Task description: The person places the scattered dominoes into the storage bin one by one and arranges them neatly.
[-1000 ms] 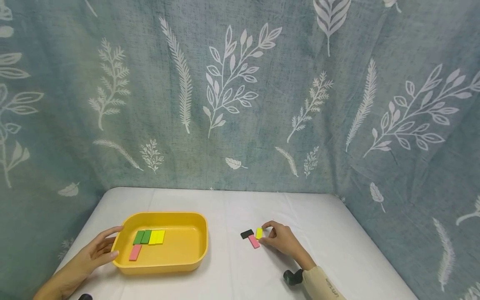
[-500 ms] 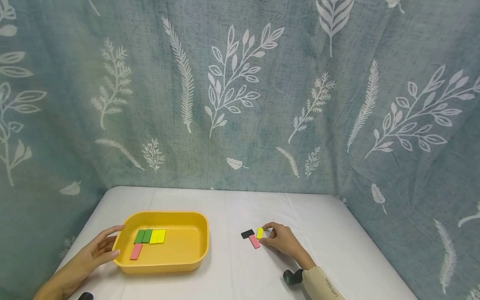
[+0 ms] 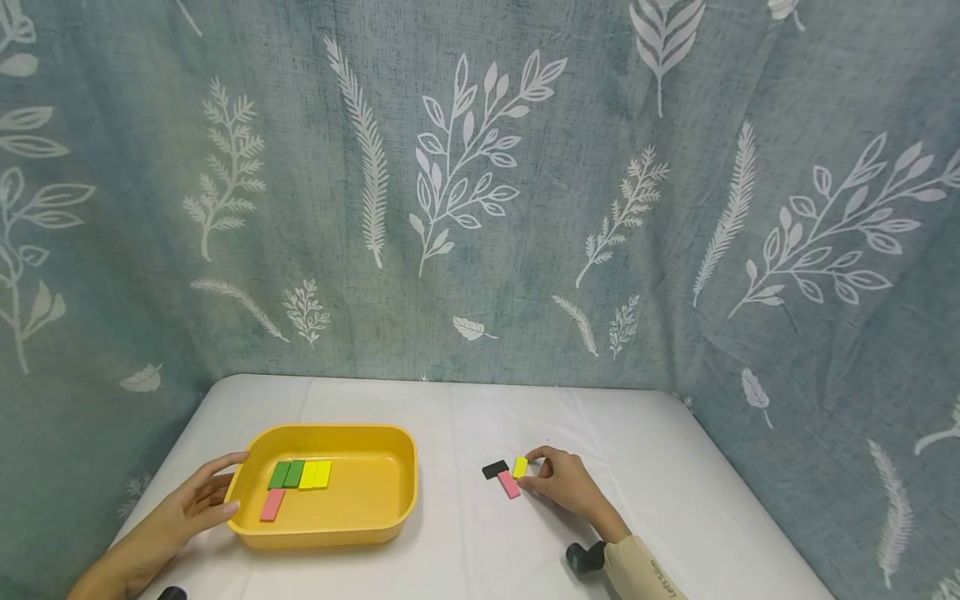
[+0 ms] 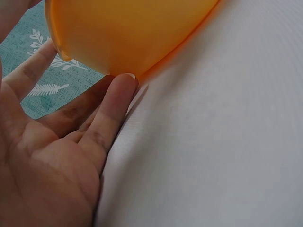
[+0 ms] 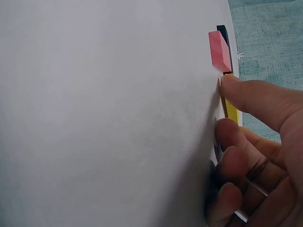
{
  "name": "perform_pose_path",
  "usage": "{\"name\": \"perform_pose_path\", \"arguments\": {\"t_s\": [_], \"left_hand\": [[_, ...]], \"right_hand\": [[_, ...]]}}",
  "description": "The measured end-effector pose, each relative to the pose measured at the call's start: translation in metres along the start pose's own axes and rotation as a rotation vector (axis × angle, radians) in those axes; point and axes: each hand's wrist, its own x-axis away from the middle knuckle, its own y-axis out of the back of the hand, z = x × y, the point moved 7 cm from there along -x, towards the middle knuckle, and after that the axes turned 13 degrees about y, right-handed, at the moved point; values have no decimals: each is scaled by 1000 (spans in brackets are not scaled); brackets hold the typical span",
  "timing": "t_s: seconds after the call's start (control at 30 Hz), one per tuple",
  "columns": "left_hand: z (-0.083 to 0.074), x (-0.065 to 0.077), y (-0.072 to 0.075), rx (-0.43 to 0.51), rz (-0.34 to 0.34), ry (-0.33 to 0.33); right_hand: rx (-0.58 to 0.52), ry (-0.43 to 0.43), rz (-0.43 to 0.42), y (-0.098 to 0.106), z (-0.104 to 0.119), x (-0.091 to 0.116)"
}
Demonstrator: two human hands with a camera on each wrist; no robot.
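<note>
A yellow tray stands on the left of the white table. My left hand is at its left end, fingers spread fairly straight; in the left wrist view a fingertip touches the outer wall. My right hand pinches a yellow domino block on the table, thumb at the near end and index finger at the far end. Beside that block lie a pink block and a black block, close together. The right wrist view shows the thumb against the yellow block, the other fingers curled.
Inside the tray, two green blocks and two yellow blocks form a row along the back left, with one pink block in front. A patterned grey-green curtain surrounds the table at the back and sides.
</note>
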Motion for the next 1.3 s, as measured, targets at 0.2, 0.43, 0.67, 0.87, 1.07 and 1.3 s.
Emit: {"name": "perform_pose_path", "arguments": {"t_s": [0.2, 0.43, 0.67, 0.87, 1.07, 1.3], "left_hand": [[-1, 1, 0, 13, 7, -2], [1, 0, 0, -2, -15, 6], [1, -2, -1, 5, -9, -11], [1, -2, -1, 5, -8, -9], [-1, -1, -1, 6, 1, -17], [-1, -1, -1, 32, 2, -28]], "right_hand": [[-34, 6, 1, 3, 5, -2], [-39, 49, -3, 7, 17, -6], [-35, 62, -6, 7, 27, -11], [-39, 75, 6, 7, 36, -14], [-39, 120, 4, 8, 48, -21], [-33, 168, 8, 5, 63, -27]]}}
